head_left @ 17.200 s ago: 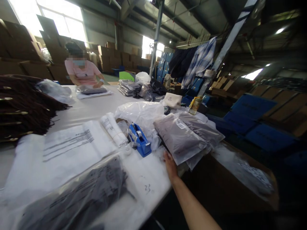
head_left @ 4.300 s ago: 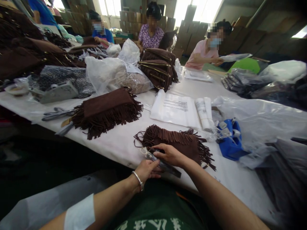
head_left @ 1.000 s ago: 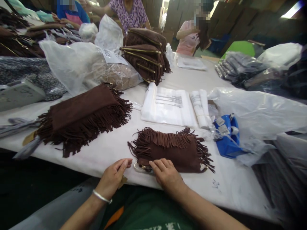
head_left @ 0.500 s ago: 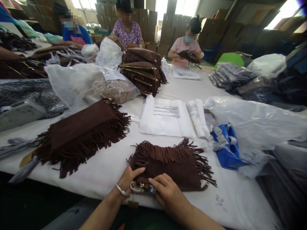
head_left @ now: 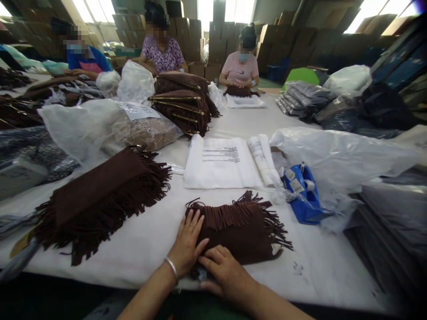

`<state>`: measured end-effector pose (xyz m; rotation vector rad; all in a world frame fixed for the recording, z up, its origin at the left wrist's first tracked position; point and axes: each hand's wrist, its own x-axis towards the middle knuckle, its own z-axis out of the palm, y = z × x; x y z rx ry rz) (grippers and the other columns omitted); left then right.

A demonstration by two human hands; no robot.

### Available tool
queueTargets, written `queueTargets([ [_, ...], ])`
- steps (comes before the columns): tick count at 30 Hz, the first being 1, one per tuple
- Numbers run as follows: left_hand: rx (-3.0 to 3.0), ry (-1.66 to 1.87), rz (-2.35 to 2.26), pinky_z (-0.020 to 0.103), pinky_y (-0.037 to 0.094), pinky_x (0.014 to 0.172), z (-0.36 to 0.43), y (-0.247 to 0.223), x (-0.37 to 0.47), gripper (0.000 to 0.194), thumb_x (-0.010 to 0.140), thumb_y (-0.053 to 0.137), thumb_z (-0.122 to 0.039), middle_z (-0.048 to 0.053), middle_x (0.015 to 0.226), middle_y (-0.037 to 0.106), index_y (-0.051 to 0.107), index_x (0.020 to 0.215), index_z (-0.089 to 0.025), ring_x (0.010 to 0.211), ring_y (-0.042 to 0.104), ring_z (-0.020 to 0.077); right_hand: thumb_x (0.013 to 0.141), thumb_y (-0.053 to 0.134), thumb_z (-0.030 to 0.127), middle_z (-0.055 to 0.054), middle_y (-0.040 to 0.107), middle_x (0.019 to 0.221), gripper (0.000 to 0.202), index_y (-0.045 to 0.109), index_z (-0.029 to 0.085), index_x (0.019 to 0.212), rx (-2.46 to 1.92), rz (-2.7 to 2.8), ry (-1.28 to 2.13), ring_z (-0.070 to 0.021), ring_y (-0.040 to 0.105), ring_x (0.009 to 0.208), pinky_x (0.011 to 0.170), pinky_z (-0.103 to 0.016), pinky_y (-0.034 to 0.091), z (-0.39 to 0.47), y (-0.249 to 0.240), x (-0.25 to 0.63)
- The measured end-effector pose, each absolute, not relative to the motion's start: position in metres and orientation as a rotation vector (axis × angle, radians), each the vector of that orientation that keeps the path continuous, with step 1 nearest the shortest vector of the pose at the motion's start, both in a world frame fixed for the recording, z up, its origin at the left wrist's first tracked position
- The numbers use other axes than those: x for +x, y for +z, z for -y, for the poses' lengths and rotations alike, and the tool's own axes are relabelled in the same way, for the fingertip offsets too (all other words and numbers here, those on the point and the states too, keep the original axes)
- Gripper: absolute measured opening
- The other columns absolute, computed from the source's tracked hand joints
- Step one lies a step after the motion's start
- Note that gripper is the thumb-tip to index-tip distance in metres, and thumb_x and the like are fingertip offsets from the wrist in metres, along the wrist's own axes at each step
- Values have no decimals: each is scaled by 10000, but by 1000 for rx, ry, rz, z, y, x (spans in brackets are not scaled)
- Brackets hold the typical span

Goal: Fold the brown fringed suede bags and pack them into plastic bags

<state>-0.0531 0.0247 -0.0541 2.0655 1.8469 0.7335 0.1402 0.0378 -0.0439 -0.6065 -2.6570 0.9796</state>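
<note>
Suede fringed bag (head_left: 240,229) wants flattening: left hand (head_left: 187,242) spread flat on it, right hand (head_left: 225,273) fingers curled pressing its near edge against the desk (head_left: 147,240).

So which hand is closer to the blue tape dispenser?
Right. The right hand rests on the fringed brown bag's near edge; the left hand lies further left, away from the blue tape dispenser.

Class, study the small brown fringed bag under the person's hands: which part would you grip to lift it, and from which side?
Probably the plain near edge of the small fringed bag, approached from the person's side. The left hand and right hand already rest there; the far and right edges are loose fringe, which would likely slip.
</note>
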Motion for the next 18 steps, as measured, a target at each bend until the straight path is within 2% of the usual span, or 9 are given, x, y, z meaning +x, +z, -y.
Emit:
queueTargets([
  [2, 2200, 604, -1826, 562, 200, 1105, -21, -52, -45, 566, 916, 430, -275, 130, 1501, 239, 235, 1435, -165, 1399, 87, 281, 829, 599, 446, -109, 580, 1164, 525, 507, 190, 1278, -558, 2582, 1064, -266, 488, 1057, 929, -432, 412, -38, -37, 150],
  [6, 2236, 567, -1624, 434, 292, 1104, -14, -37, -35, 542, 945, 365, -236, 50, 1477, 326, 167, 1448, -260, 1372, 235, 197, 908, 508, 316, -95, 609, 1152, 327, 580, 194, 1202, -556, 2259, 1253, -191, 534, 1072, 941, -330, 424, -38, -25, 195],
  [8, 2275, 614, -1605, 405, 314, 1097, -17, -32, -28, 547, 933, 405, -245, 35, 1458, 366, 202, 1440, -271, 1349, 297, 189, 931, 462, 283, -83, 638, 1091, 271, 627, 199, 1128, -769, 2009, 1313, -172, 567, 1032, 927, -315, 438, -37, -26, 224],
  [10, 2405, 600, -1506, 399, 333, 1090, -25, -31, -13, 573, 907, 462, -255, 38, 1449, 382, 236, 1433, -259, 1338, 324, 202, 945, 426, 319, -86, 661, 1024, 287, 655, 188, 1060, -1061, 1680, 1413, -181, 607, 966, 885, -334, 470, -34, -32, 252],
  [14, 2692, 279, -1284, 447, 323, 1091, -45, -39, 41, 718, 811, 503, -126, 75, 1488, 288, 186, 1450, -211, 1366, 251, 251, 914, 460, 404, -132, 676, 999, 367, 634, 121, 1068, -1320, 1108, 1731, -222, 651, 910, 832, -379, 510, -29, -45, 288],
  [16, 2771, 166, -1343, 474, 290, 1102, -53, -45, 64, 782, 759, 471, -38, 109, 1505, 214, 144, 1455, -180, 1380, 191, 277, 863, 532, 369, -153, 675, 1019, 366, 624, 91, 1084, -1302, 1028, 1877, -241, 650, 937, 862, -401, 498, -29, -48, 296],
  [18, 2855, 179, -1367, 449, 305, 1099, -59, -51, 75, 787, 757, 411, 24, 127, 1497, 219, 107, 1457, -168, 1375, 209, 265, 804, 578, 308, -160, 680, 1009, 360, 627, 76, 1074, -1281, 968, 2033, -250, 656, 931, 873, -420, 489, -32, -50, 297],
])
